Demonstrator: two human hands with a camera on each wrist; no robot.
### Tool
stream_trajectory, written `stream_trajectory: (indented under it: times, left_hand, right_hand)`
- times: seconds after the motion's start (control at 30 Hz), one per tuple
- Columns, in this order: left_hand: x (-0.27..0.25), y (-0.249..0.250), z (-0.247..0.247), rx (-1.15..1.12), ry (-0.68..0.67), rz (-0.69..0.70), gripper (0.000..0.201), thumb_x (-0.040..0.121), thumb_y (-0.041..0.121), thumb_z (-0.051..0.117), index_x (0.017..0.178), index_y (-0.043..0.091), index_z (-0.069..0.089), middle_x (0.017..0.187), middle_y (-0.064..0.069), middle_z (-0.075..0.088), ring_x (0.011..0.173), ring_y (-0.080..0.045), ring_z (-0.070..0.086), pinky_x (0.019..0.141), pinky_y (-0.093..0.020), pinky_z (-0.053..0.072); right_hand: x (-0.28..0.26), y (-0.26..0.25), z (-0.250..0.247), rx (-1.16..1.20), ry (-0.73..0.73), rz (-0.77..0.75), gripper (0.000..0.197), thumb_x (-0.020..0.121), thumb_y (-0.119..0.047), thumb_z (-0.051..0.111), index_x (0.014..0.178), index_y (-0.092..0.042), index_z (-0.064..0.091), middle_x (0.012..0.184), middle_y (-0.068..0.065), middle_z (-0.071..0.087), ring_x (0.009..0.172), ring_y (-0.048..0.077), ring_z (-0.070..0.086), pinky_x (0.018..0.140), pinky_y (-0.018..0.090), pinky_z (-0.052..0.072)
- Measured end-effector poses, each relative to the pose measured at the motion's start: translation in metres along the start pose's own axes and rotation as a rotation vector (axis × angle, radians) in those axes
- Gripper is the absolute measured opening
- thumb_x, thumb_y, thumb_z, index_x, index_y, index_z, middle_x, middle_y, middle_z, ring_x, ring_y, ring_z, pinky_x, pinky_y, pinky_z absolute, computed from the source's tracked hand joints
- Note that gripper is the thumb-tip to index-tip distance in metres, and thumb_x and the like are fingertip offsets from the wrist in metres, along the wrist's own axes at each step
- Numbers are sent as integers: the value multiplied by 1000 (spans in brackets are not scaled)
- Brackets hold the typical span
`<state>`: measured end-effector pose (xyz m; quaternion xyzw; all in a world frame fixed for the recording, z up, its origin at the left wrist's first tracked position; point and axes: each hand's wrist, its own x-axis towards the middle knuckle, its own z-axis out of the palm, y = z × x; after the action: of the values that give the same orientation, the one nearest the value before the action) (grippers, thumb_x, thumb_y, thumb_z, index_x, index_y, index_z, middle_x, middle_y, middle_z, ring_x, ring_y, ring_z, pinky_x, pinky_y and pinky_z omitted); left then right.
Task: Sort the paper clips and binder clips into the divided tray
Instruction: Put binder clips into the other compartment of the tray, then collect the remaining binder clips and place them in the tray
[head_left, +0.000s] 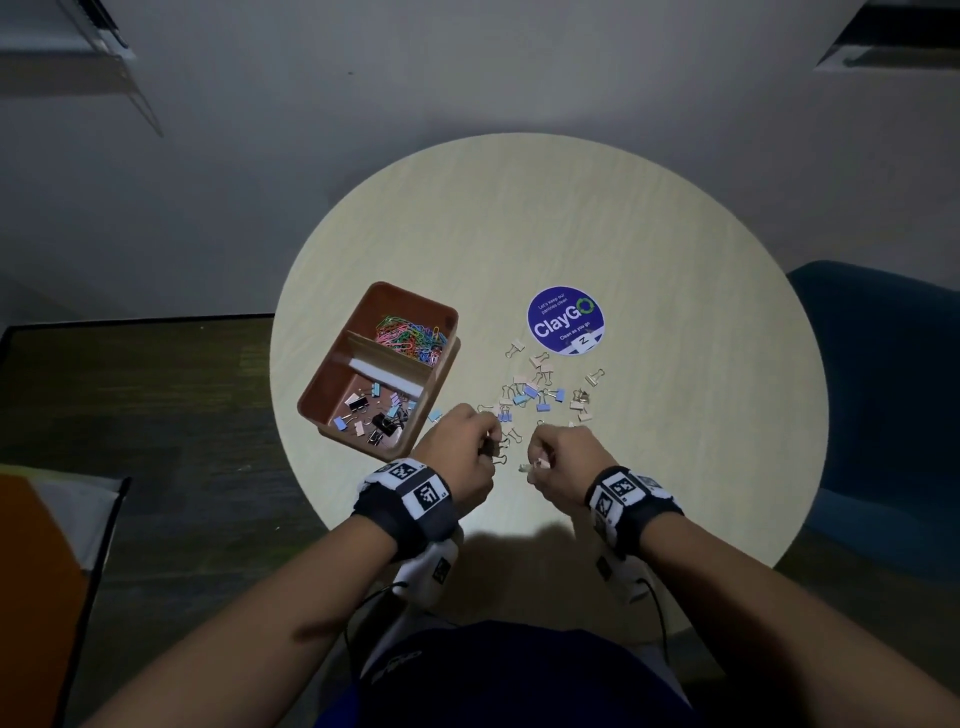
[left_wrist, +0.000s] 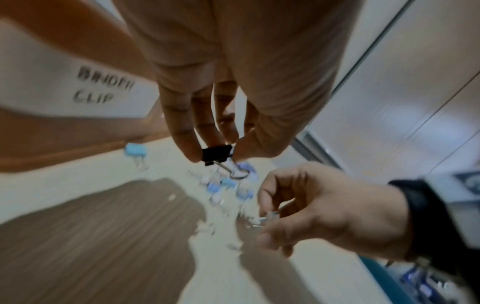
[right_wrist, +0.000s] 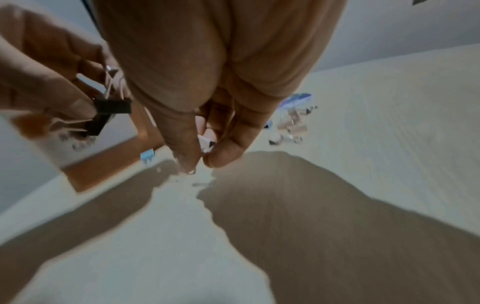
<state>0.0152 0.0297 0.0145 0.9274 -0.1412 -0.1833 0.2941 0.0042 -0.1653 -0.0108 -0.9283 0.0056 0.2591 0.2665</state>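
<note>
Left hand (left_wrist: 207, 86) pinches black binder clip (left_wrist: 217, 154) in closed grip above bench (head_left: 649, 249); right hand (right_wrist: 197, 82) curls round pale binder clip (right_wrist: 206, 143), grip likewise closed. Just beyond both grips: loose binder clips (head_left: 540, 389) scattered. Left of left grip: divided tray (head_left: 317, 400), near compartment labelled for binder clips, paper clips (head_left: 410, 338) in far one. Advice: carry each load over near compartment, release low, avoid divider.

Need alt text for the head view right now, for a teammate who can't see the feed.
Over a round table, the left hand pinches a black binder clip and the right hand pinches a pale clip. Loose binder clips lie scattered beyond the hands. A brown divided tray at left holds paper clips in its far section, binder clips nearer.
</note>
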Motion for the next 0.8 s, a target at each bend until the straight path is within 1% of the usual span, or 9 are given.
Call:
stream_trajectory:
  times: [0.07, 0.13, 0.23, 0.37, 0.43, 0.5, 0.6, 0.7, 0.8]
  left_hand:
    - [-1, 5, -25, -36, 106, 26, 25, 79, 12, 65, 99, 26, 61, 103, 5, 53, 93, -14, 53, 79, -27, 43]
    - [-2, 2, -56, -81, 225, -5, 27, 78, 10, 68, 101, 24, 63, 106, 4, 54, 95, -14, 50, 84, -29, 43]
    - [-4, -19, -96, -23, 333, -109, 27, 77, 11, 70, 101, 23, 64, 105, 3, 54, 94, -16, 52, 84, -30, 44]
    - [-8, -52, -112, 74, 254, -244, 29, 76, 10, 68, 103, 20, 63, 110, -5, 56, 100, -26, 57, 87, -34, 48]
    - [-11, -63, -112, 120, 199, -273, 33, 78, 11, 67, 110, 17, 61, 114, -8, 55, 104, -28, 57, 87, -35, 47]
    - [-14, -69, -111, 114, 205, -274, 32, 83, 12, 64, 114, 18, 61, 115, -6, 56, 104, -27, 56, 86, -34, 47]
    - [-14, -67, -108, 69, 276, -242, 19, 89, 13, 60, 106, 19, 64, 110, -4, 58, 99, -24, 57, 83, -33, 47]
    - [-11, -48, -100, 16, 283, -146, 16, 89, 12, 58, 100, 20, 66, 104, 1, 58, 91, -16, 55, 81, -31, 47]
    - [-2, -20, -79, -24, 218, -13, 15, 91, 13, 56, 99, 20, 66, 101, 4, 58, 81, -5, 52, 76, -22, 41]
  right_hand:
    - [5, -19, -16, 102, 110, -34, 16, 75, -13, 69, 77, -21, 55, 76, -3, 67, 67, 17, 63, 58, 30, 53]
    - [13, -48, -33, 157, 191, -121, 18, 77, -15, 74, 86, -23, 62, 81, -3, 66, 72, 14, 59, 63, 22, 45]
    - [26, -98, -44, 180, 211, -261, 16, 77, -17, 79, 89, -18, 68, 81, -7, 63, 73, 8, 55, 65, 18, 41]
    - [44, -150, -29, 136, 167, -381, 19, 77, -18, 79, 95, -16, 71, 93, 0, 70, 84, 12, 60, 74, 21, 43]
    - [51, -159, -21, 95, 125, -396, 30, 78, -22, 79, 106, -16, 71, 102, 1, 69, 89, 10, 58, 79, 17, 38]
    - [54, -157, -18, 77, 136, -403, 28, 82, -22, 75, 109, -17, 71, 105, 0, 67, 89, 7, 55, 80, 15, 37]
    - [48, -133, -18, 168, 205, -320, 8, 89, -17, 66, 95, -21, 70, 101, -4, 64, 82, 8, 60, 76, 19, 48]
    - [43, -89, -21, 235, 283, -148, 12, 90, -16, 63, 83, -24, 65, 93, -6, 65, 68, 6, 63, 67, 23, 51]
    - [33, -44, -26, 257, 316, 18, 16, 86, -10, 59, 78, -22, 65, 78, -2, 71, 62, 11, 67, 58, 24, 56]
